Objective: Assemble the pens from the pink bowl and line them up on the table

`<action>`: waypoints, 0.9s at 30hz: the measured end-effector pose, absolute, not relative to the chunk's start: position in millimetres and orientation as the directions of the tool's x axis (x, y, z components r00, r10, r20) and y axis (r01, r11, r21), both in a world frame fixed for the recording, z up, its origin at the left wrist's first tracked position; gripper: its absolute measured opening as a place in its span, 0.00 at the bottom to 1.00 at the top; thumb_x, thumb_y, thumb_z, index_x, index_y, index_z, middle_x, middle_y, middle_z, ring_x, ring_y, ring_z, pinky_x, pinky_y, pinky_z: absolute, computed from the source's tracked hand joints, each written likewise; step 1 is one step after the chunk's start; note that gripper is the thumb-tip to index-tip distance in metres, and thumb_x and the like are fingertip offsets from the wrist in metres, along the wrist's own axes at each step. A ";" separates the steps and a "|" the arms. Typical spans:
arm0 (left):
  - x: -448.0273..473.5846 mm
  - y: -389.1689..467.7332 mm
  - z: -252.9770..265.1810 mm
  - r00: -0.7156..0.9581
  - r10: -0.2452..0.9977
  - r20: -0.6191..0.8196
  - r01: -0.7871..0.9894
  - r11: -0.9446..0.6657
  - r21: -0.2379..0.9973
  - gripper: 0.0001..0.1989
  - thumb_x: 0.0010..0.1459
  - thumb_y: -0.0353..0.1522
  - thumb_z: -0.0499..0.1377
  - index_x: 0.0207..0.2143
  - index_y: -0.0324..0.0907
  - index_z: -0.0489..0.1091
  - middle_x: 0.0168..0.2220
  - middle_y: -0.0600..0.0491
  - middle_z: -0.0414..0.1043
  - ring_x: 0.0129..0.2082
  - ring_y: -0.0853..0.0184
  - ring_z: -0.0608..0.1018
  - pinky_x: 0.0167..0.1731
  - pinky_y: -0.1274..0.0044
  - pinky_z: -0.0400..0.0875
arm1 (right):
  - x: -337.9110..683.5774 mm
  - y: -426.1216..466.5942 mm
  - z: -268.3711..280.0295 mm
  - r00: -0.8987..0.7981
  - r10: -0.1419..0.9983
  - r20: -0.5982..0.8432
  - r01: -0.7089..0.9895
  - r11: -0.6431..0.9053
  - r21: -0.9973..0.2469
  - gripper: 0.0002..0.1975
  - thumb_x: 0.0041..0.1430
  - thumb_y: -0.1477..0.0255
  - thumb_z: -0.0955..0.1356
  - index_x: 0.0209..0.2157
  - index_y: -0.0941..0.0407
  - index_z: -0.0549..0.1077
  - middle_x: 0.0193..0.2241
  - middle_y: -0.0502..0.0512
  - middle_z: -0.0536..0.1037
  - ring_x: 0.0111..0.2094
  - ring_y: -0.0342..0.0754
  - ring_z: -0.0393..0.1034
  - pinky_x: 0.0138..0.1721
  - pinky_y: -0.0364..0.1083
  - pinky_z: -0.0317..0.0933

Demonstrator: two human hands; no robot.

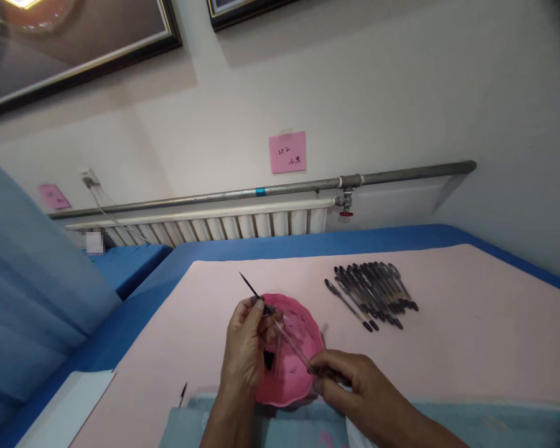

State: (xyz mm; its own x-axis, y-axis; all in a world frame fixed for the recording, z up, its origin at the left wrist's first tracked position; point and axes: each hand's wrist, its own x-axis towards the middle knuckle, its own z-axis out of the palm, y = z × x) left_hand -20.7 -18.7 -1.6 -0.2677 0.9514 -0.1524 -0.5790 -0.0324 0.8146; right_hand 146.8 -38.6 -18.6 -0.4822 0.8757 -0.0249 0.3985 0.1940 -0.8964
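Observation:
Over a pink scalloped bowl (308,311), both of my hands work on pen parts. My left hand (242,339) is closed in a pinch on a thin dark pen refill (249,285), its pointed end sticking up and left. From those fingers a clear pen barrel (292,344) slants down to my right hand (354,379), which grips its lower end. Something dark shows within the right fingers; whether it is a cap I cannot tell. Small dark pieces lie in the bowl, partly hidden by my left hand.
Right of the bowl lies a pile of capped black pens (373,289). A small dark-tipped pen piece (183,394) rests at the near left, with white paper (70,407) further left. Behind the table are a radiator (242,225) and a pipe (298,188).

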 end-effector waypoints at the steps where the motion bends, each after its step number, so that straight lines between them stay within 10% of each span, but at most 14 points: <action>1: -20.4 -18.8 -1.5 -0.269 0.952 -0.148 -0.576 -0.035 0.817 0.18 0.41 0.35 0.67 0.31 0.41 0.62 0.22 0.57 0.71 0.22 0.70 0.76 0.19 0.83 0.66 | 146.5 -38.6 -18.2 -0.485 0.874 -0.023 0.402 0.200 -0.894 0.08 0.48 0.76 0.62 0.27 0.56 0.73 0.22 0.48 0.72 0.26 0.44 0.64 0.28 0.40 0.55; 21: -23.4 -23.5 -4.6 -0.005 0.987 -0.162 -0.390 0.147 0.909 0.17 0.44 0.38 0.65 0.35 0.37 0.70 0.33 0.48 0.74 0.31 0.67 0.76 0.29 0.77 0.71 | 146.2 -36.3 -17.8 -0.385 0.919 -0.085 0.260 0.020 -0.966 0.06 0.48 0.68 0.65 0.28 0.55 0.72 0.18 0.45 0.64 0.21 0.42 0.58 0.24 0.41 0.54; 27: -51.2 -19.2 1.0 -0.253 0.957 -0.142 -0.193 0.095 0.977 0.16 0.43 0.39 0.64 0.32 0.38 0.71 0.30 0.51 0.73 0.26 0.70 0.74 0.25 0.78 0.68 | 148.3 -32.5 -23.2 -0.358 0.930 -0.079 0.153 -0.025 -0.988 0.05 0.49 0.67 0.66 0.28 0.54 0.68 0.18 0.44 0.63 0.20 0.41 0.59 0.23 0.40 0.55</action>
